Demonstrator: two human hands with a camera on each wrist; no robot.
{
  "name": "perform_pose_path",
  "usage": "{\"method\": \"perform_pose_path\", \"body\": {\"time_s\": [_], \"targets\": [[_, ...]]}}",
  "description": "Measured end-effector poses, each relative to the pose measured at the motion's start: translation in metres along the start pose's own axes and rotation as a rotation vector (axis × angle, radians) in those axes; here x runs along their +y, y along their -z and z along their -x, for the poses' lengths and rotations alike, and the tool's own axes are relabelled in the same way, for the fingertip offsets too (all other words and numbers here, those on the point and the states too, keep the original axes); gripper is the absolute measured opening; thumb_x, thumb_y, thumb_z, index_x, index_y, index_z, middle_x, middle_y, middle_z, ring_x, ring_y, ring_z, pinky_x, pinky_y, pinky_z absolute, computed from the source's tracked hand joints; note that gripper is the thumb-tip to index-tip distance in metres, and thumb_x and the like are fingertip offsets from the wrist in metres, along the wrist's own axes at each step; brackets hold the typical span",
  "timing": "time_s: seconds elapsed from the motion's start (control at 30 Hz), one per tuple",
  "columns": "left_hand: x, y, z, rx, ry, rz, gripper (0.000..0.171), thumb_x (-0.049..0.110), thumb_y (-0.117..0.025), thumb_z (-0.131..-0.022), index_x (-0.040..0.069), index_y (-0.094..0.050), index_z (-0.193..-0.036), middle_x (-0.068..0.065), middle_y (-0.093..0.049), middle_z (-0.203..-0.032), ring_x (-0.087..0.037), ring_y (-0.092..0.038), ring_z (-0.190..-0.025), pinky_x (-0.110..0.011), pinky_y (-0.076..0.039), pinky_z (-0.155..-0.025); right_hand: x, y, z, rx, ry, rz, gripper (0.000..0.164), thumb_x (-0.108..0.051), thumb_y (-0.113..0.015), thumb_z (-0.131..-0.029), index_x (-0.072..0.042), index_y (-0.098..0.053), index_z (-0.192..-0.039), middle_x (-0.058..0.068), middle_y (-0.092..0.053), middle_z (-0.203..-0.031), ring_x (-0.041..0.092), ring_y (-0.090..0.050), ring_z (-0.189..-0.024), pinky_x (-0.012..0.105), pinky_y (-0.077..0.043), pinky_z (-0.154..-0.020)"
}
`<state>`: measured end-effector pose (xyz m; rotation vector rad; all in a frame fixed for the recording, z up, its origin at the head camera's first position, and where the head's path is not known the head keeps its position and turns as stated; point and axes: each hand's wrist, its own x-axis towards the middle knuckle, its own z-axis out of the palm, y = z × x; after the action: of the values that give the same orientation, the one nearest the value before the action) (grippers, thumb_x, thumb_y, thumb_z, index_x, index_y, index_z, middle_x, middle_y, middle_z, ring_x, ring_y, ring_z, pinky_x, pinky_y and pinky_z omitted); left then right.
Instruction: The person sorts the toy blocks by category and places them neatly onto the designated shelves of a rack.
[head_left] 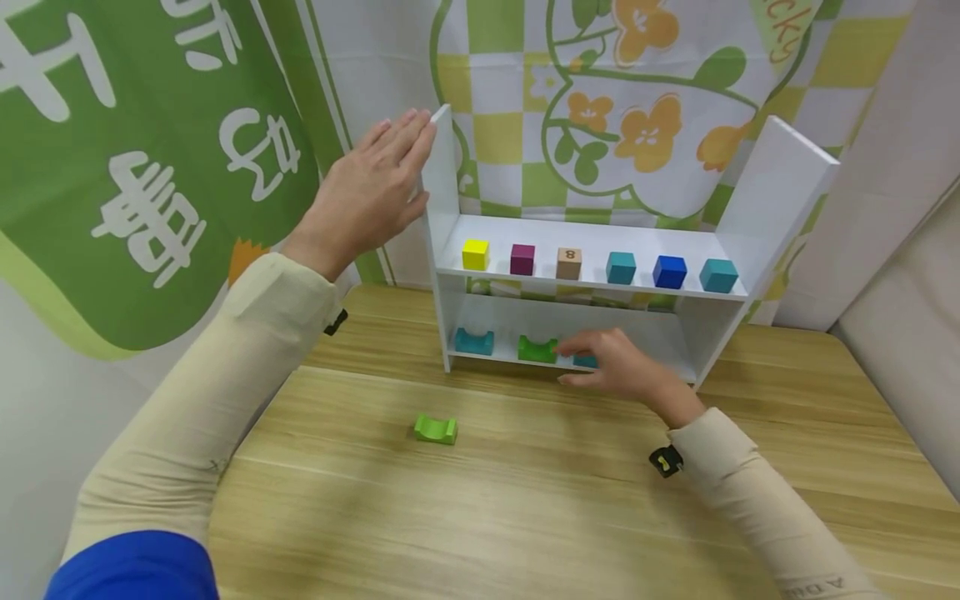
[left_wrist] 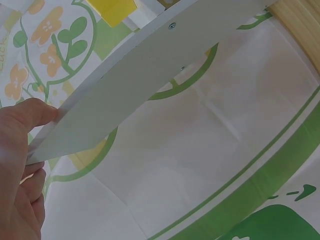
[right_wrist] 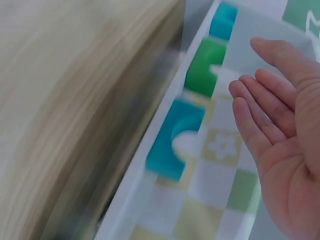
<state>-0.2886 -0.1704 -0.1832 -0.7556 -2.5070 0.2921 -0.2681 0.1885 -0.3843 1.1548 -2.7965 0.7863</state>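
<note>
My left hand (head_left: 367, 190) grips the top of the left side panel (left_wrist: 107, 107) of a white two-tier shelf (head_left: 585, 232); the left wrist view shows the thumb and fingers on either side of its corner. In front of the lower tier hovers my right hand (head_left: 622, 367), fingers loosely extended and holding nothing. It partly hides a teal arch-shaped block (right_wrist: 172, 142) in the head view. Left of that, on the same tier, are a green arch block (head_left: 537, 350) and another teal arch block (head_left: 474, 342), all with hollows facing up.
Several cubes line the upper tier, from a yellow cube (head_left: 476, 255) to a teal cube (head_left: 718, 276). A light green arch block (head_left: 435, 430) lies on the wooden table (head_left: 480, 517). Behind the shelf hangs a patterned cloth (head_left: 495, 137).
</note>
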Motion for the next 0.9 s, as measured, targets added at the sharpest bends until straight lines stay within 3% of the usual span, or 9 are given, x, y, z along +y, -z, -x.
{"method": "perform_pose_path", "body": {"time_s": [0.4, 0.9], "targets": [[0.0, -0.001, 0.0, 0.018, -0.005, 0.006, 0.073, 0.022, -0.053, -0.11, -0.007, -0.017, -0.166, -0.023, -0.019, -0.175, -0.037, -0.023, -0.164, -0.047, -0.014, -0.138, -0.039, -0.049, -0.031, -0.155, 0.069, -0.082, 0.042, -0.022, -0.08, -0.096, -0.003, -0.072, -0.132, 0.016, -0.075, -0.132, 0.03, -0.073, -0.122, 0.05, -0.062, -0.104], [0.0, 0.0, 0.0, 0.005, 0.001, 0.007, 0.073, 0.022, -0.052, -0.11, -0.006, -0.016, -0.166, -0.023, -0.019, -0.175, -0.036, -0.021, -0.164, -0.046, -0.013, -0.138, -0.072, -0.113, -0.067, -0.198, 0.176, -0.131, 0.038, -0.016, -0.082, -0.093, 0.002, -0.074, -0.126, 0.016, -0.078, -0.124, 0.028, -0.075, -0.112, 0.042, -0.065, -0.099]]}}
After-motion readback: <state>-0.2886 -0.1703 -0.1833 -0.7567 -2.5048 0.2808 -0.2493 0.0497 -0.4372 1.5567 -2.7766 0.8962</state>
